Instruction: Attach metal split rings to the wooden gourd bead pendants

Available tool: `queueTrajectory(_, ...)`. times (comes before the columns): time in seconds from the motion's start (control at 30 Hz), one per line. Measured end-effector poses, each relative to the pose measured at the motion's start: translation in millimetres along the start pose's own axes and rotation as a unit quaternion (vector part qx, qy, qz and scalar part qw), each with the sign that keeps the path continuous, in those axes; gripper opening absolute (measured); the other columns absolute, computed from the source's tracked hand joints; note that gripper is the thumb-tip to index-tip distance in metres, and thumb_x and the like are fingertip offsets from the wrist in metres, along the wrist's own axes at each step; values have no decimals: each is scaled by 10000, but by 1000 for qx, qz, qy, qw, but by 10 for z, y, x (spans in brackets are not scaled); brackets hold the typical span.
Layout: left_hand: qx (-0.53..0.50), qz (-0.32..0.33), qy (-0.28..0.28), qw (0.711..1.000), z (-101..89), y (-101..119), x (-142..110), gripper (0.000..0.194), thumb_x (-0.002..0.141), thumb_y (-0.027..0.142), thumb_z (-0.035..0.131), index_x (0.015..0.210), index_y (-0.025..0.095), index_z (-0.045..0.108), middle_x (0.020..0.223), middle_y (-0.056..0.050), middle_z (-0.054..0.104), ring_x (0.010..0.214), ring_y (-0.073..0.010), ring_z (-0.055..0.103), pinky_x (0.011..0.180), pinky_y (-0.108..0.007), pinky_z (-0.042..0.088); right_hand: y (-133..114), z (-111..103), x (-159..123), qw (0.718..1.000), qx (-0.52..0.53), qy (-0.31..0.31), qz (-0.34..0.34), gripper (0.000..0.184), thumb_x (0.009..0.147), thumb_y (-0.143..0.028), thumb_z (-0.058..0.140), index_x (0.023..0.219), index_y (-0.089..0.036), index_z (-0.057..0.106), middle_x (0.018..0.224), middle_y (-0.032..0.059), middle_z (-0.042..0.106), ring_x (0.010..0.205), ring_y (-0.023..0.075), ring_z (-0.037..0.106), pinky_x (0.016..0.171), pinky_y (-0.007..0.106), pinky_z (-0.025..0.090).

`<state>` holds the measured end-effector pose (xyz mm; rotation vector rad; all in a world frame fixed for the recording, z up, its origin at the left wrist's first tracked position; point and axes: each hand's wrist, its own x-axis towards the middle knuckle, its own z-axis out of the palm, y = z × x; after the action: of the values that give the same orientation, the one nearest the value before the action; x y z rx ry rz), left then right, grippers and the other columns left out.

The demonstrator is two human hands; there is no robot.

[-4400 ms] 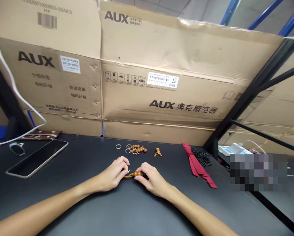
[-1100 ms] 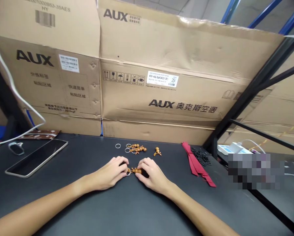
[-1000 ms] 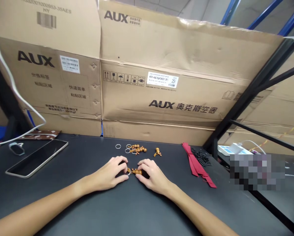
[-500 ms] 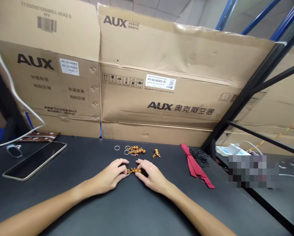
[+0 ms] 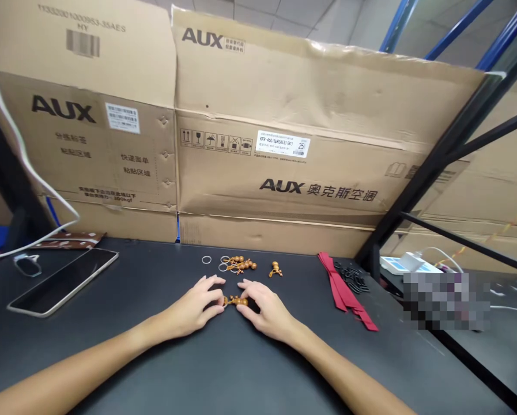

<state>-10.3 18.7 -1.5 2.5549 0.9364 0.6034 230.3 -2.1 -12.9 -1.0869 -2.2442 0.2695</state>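
On the dark tabletop, a small brown gourd keychain (image 5: 240, 301) lies between my two hands. My left hand (image 5: 201, 305) pinches its cord end, where a metal ring is mostly hidden by the fingers. The rounded gourd end is between the thumb and fingers of my right hand (image 5: 267, 308). Just beyond, a cluster of gourd keychains (image 5: 246, 265) with metal rings lies together. One loose ring (image 5: 206, 260) is to their left, and a single gourd pendant (image 5: 276, 269) with no ring visible lies to their right.
A phone (image 5: 63, 282) lies at the left, below a brown patterned pouch (image 5: 68, 240) and a white cable (image 5: 25, 155). Red ribbon strips (image 5: 342, 288) and a heap of black pieces (image 5: 352, 278) are at the right. Large cardboard boxes (image 5: 284, 230) wall off the back.
Both hands keep nearly the same place. My left fingers have shifted slightly over the keychain's ring, which shows less now. The other things stay where they were.
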Motion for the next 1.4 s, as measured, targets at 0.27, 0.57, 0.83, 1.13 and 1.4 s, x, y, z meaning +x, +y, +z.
queueTrajectory(0.27, 4, 5, 16, 1000, 5, 14, -26, 194, 970, 211, 453, 856, 193, 608, 1367, -100, 497, 1271, -274, 498, 1057, -428, 422, -113, 2, -22, 999, 38, -33, -6, 83, 872, -267, 644, 924, -208, 619, 1274, 120, 639, 1260, 252, 549, 1059, 434, 438)
queueTrajectory(0.57, 0, 19, 32, 999, -5, 10, -21, 159, 942, 233, 528, 845, 203, 650, 1338, -80, 536, 1226, -260, 541, 1016, -379, 461, -55, 7, -17, 999, 17, 0, 27, 82, 892, -285, 609, 900, -204, 617, 1250, 132, 648, 1226, 248, 573, 1037, 425, 451)
queueTrajectory(0.83, 14, 36, 25, 999, 8, 2, -39, 212, 982, 215, 443, 865, 191, 618, 1367, -99, 507, 1267, -261, 509, 1042, -397, 447, -89, 2, 1, 1000, 11, -7, 14, 63, 884, -265, 624, 886, -204, 612, 1248, 132, 648, 1236, 242, 564, 1035, 416, 448)
queueTrajectory(1.13, 14, 30, 47, 998, 38, 5, -57, 138, 936, 255, 542, 842, 192, 622, 1361, -107, 514, 1305, -292, 473, 1040, -411, 453, -120, -12, -30, 998, 47, -26, -12, 67, 902, -273, 602, 896, -207, 601, 1292, 125, 618, 1278, 228, 525, 1049, 406, 438)
queueTrajectory(1.4, 3, 49, 31, 998, -8, 39, -44, 171, 957, 210, 503, 864, 200, 646, 1369, -93, 507, 1222, -259, 542, 1027, -385, 463, -39, -4, 5, 1000, 1, -2, 1, 78, 898, -279, 610, 888, -201, 609, 1246, 133, 645, 1237, 242, 556, 1033, 427, 443)
